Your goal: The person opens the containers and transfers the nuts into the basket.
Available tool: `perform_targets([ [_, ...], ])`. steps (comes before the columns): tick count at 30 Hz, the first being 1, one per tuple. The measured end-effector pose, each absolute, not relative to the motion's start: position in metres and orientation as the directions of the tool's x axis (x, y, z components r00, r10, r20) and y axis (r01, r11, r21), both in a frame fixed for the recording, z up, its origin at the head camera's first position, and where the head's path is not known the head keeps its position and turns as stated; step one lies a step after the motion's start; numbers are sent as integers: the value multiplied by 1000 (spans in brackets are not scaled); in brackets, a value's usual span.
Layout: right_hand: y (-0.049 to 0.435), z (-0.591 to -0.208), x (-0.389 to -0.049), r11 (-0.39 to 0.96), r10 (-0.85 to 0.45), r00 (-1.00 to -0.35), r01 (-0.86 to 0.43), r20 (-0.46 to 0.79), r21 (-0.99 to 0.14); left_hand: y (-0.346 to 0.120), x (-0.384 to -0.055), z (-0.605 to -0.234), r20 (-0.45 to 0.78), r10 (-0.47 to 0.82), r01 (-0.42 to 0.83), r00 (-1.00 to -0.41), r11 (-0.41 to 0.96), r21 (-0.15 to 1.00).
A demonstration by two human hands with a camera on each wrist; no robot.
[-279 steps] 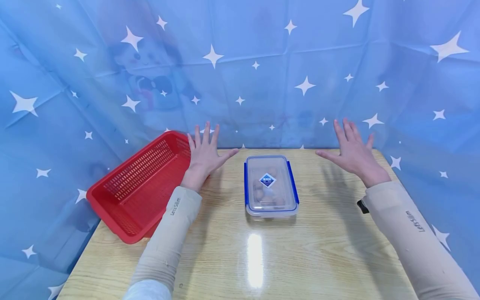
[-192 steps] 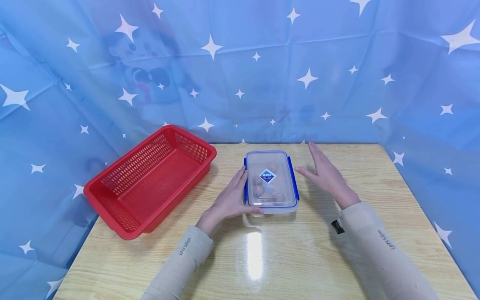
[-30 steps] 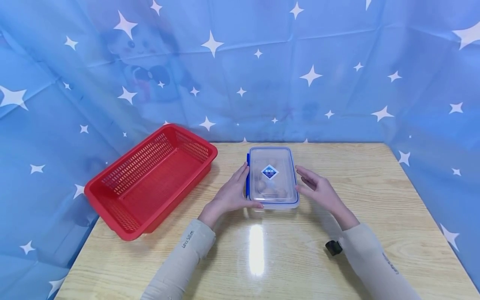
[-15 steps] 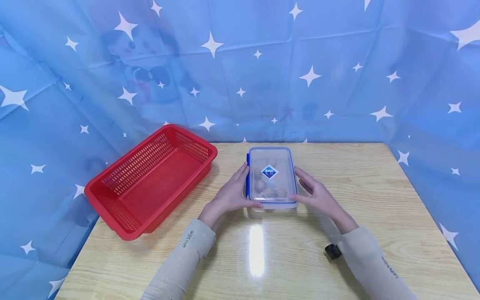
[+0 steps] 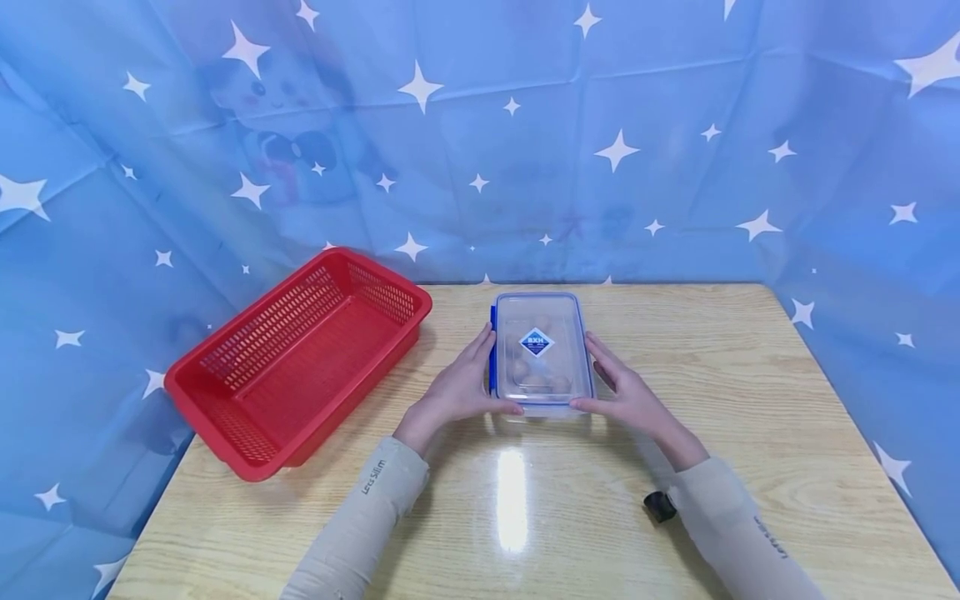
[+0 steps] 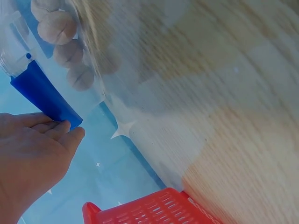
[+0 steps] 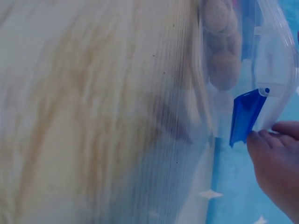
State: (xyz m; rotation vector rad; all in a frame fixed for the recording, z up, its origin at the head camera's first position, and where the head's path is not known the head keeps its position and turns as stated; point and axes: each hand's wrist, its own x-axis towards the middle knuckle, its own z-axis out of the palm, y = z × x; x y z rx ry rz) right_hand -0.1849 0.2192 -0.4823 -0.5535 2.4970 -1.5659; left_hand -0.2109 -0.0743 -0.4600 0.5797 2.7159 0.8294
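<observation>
Plastic box [image 5: 551, 371], transp., rect. w/ rounded corners: flat on desk [image 5: 585, 517], ctr, well apart from red basket [image 5: 360, 390]. L grip [image 5: 459, 387] and R grip [image 5: 632, 396]: both grasping box at near corners, part-open, thumb on near lid edge, fingers along side. Fingertips of ea. meet lower end of a smooth blue clip (L clip [image 6: 44, 91], R clip [image 7: 246, 114]). Contents seen thru wall: rounded, pale-tan items [image 6: 58, 28]; exact type n/k. Lid: thin blue perimeter line, diamond label [image 5: 537, 342]. Basket: rigid plastic, slotted walls. Desk: glossy wood-grain. Backdrop [image 5: 480, 125]: creased blue sheet w/ white stars.
</observation>
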Motion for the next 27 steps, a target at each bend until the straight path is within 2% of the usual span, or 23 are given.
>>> perform_targets([
  [14,214,-479,-182,406,-391,-917,-244,74,-881,-76,-214,-455,-125,407,272,-905,778,567],
  [27,213,-479,-181,400,-393,-917,-237,68,-885,-78,-218,-454,-23,415,315,-909,723,615],
])
